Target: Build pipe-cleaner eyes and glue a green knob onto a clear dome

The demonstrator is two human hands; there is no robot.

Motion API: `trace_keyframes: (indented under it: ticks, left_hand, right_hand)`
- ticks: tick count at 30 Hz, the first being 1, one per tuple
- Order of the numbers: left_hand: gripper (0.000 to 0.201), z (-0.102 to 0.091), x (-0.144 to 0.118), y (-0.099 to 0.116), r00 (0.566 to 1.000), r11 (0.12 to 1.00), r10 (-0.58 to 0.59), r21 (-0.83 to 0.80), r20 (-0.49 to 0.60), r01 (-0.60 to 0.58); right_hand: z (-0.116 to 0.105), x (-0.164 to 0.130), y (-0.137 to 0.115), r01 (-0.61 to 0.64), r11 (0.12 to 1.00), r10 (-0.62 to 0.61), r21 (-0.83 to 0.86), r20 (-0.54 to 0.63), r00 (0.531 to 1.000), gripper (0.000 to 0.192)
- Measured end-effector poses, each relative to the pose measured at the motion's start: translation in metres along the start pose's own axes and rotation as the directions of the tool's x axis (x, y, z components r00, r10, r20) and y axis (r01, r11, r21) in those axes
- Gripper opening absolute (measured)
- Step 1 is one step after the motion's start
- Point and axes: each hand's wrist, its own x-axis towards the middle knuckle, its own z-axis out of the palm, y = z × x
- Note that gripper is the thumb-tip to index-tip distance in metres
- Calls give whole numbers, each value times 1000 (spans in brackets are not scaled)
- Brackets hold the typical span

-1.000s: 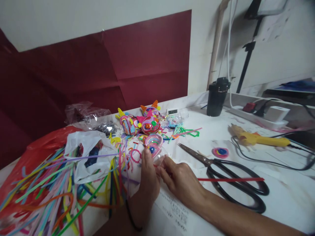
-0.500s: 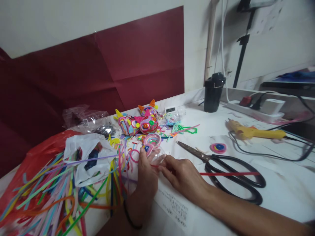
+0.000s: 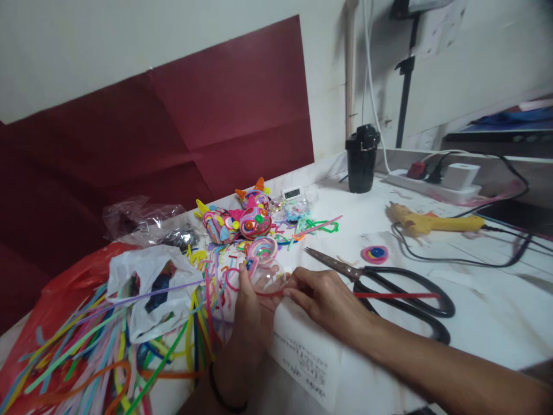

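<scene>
While the left hand (image 3: 248,323) steadies a clear plastic dome (image 3: 268,278) with fingers closed against its left side, the right hand (image 3: 326,300) pinches a red pipe cleaner (image 3: 395,295) at the dome's near edge. Judged from the frame, wrapping has barely begun: only a short red length meets the dome, and most of the stem trails right across the black scissors (image 3: 401,288). The dome looks transparent and rounded, resting on white paper near the table's middle. Left lies a heap of loose coloured stems (image 3: 86,351). Farther off sit a finished coiled disc (image 3: 375,253), several decorated pieces (image 3: 242,219), a yellow glue gun (image 3: 432,220) and a black cup (image 3: 362,158).
</scene>
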Motion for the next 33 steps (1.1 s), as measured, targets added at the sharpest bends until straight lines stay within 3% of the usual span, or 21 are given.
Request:
trace_keyframes:
  ticks: [3, 7, 18, 33]
  left_hand:
    - [51, 4, 1, 3, 992, 993, -112, -37, -54, 110]
    - [45, 2, 2, 6, 991, 988, -125, -93, -37, 122]
    - [34, 1, 5, 7, 997, 997, -70, -25, -20, 70]
    - [42, -2, 6, 8, 995, 996, -65, -52, 73, 69]
  right_hand:
    - [-1, 1, 2, -3, 1000, 3, 11, -2, 1000, 12]
    - [-4, 4, 6, -5, 1000, 5, 28, -10, 1000, 11]
    - [-14, 8, 5, -24, 998, 25, 51, -15, 1000, 10]
    - [-16, 5, 5, -9, 997, 12, 77, -39, 999, 7]
